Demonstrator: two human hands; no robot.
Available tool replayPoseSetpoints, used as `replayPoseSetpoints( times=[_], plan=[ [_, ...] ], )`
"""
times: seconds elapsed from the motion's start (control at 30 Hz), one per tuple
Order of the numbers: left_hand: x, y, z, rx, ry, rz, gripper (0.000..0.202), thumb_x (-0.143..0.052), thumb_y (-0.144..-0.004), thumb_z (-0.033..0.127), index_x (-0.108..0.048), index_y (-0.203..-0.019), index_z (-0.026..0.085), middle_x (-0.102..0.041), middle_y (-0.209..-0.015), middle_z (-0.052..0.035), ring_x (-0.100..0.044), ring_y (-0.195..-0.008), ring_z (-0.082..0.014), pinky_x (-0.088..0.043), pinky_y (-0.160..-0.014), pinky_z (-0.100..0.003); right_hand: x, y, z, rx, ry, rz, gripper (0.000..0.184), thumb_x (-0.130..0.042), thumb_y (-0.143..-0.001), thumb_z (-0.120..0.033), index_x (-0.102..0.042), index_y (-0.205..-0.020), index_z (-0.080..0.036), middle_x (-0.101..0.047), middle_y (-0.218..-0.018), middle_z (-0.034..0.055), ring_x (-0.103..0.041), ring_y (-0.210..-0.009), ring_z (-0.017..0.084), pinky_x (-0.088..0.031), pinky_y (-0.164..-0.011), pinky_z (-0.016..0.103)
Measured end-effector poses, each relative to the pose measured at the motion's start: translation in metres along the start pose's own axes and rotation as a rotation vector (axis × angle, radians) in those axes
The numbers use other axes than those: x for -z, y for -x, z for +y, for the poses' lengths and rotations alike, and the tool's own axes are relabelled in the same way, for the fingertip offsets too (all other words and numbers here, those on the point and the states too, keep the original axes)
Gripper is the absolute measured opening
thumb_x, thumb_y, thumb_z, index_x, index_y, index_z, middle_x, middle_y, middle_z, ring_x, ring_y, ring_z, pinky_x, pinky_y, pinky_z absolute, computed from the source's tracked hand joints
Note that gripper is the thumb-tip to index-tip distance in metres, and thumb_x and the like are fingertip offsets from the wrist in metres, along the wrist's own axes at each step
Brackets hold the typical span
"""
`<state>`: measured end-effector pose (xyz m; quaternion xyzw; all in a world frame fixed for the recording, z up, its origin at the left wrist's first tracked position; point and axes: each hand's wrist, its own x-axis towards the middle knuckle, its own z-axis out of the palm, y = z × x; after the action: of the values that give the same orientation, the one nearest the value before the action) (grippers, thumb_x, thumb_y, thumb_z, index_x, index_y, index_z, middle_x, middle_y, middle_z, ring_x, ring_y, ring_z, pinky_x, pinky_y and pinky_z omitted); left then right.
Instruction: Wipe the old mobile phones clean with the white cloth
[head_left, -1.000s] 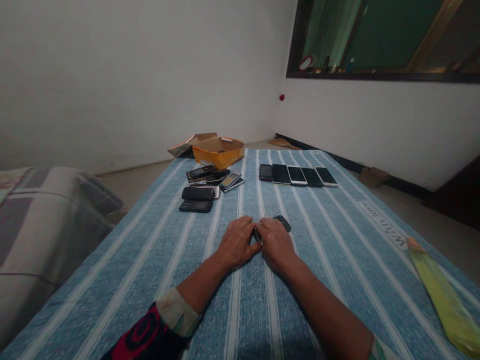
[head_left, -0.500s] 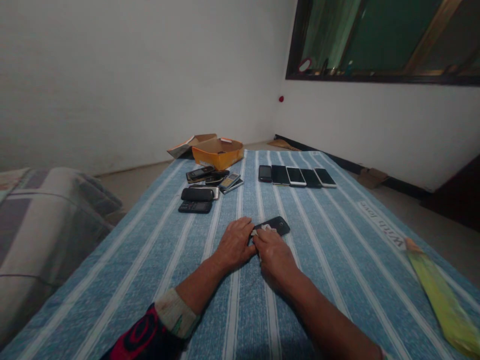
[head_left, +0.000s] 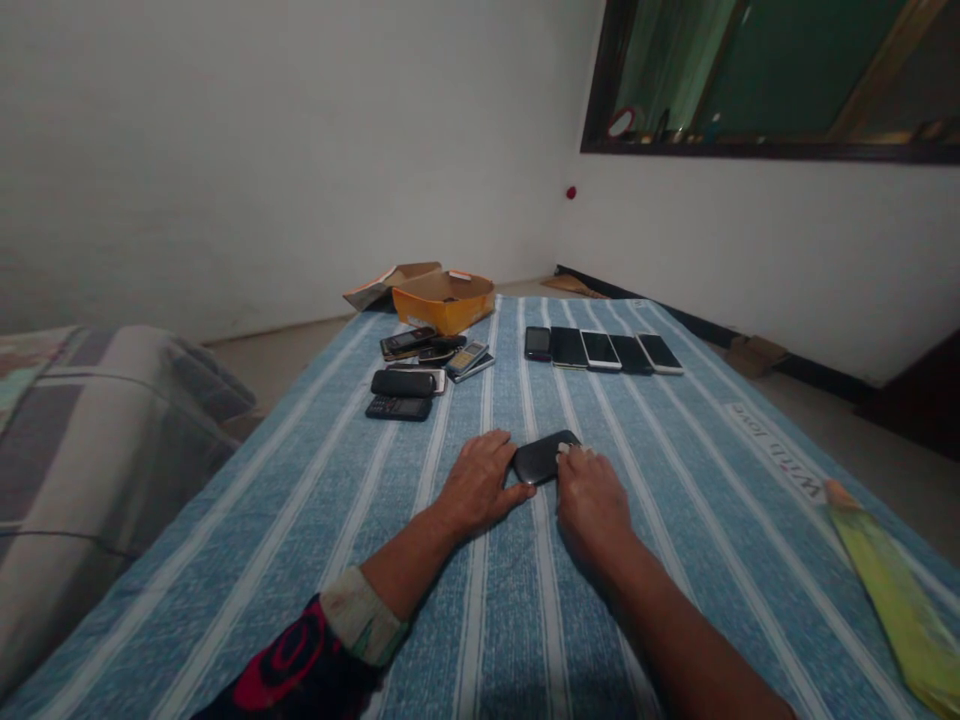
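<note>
Phone (head_left: 538, 460) flat, long axis crosswise, right end farther.

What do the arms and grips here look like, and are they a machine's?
A person's. The left arm wears a dark, red-patterned sleeve with a pale cuff marked green. The right forearm shows bare. The left grip and right grip are ungloved human hands; no cables show.

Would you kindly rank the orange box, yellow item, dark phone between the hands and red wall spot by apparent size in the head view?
Yellow item, near the camera and cut off by the frame
Orange box
Dark phone, partly covered by the right hand
Red wall spot
</note>
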<state>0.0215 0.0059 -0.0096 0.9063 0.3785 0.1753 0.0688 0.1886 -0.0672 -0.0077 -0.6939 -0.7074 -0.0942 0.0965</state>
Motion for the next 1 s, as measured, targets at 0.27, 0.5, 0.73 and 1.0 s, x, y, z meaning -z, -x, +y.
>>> replayPoseSetpoints(
  times=[0.27, 0.5, 0.73, 1.0],
  plan=[
    [0.002, -0.001, -0.001, 0.014, 0.004, -0.036, 0.05, -0.063, -0.083, 0.048, -0.06, -0.118, 0.012, -0.055, -0.135, -0.0199, -0.049, -0.129, -0.0345, -0.039, -0.108, -0.051, -0.008, 0.015, -0.029, 0.178, -0.076, 0.062, 0.041, -0.046, -0.084, -0.001, -0.063, -0.121, 0.0, -0.061, -0.124, 0.0234, -0.053, -0.119, 0.035, -0.044, -0.102, 0.046],
    [0.003, -0.001, -0.003, -0.008, 0.012, -0.04, 0.053, -0.068, -0.079, 0.048, -0.06, -0.119, 0.014, -0.056, -0.135, -0.0194, -0.049, -0.129, -0.0356, -0.039, -0.107, -0.053, 0.006, 0.002, 0.011, 0.085, -0.326, -0.022, 0.037, -0.046, -0.082, 0.002, -0.073, -0.102, -0.013, -0.064, -0.121, 0.0141, -0.058, -0.115, 0.026, -0.049, -0.095, 0.035],
    [0.005, -0.001, -0.001, -0.014, 0.007, -0.042, 0.052, -0.07, -0.078, 0.045, -0.06, -0.118, 0.013, -0.056, -0.132, -0.0188, -0.05, -0.127, -0.0344, -0.039, -0.107, -0.051, -0.009, -0.01, 0.045, 0.046, -0.437, 0.047, 0.037, -0.048, -0.076, 0.002, -0.075, -0.094, -0.017, -0.063, -0.126, 0.0123, -0.06, -0.113, 0.024, -0.047, -0.095, 0.036],
    [0.005, 0.0, 0.0, -0.019, 0.014, -0.035, 0.049, -0.069, -0.079, 0.044, -0.06, -0.115, 0.014, -0.057, -0.13, -0.0176, -0.05, -0.125, -0.0339, -0.039, -0.107, -0.051, -0.014, -0.021, 0.057, 0.213, -0.444, 0.08, 0.031, -0.052, -0.076, 0.002, -0.073, -0.082, -0.02, -0.07, -0.096, 0.007, -0.061, -0.093, 0.019, -0.047, -0.08, 0.029]
  ],
)
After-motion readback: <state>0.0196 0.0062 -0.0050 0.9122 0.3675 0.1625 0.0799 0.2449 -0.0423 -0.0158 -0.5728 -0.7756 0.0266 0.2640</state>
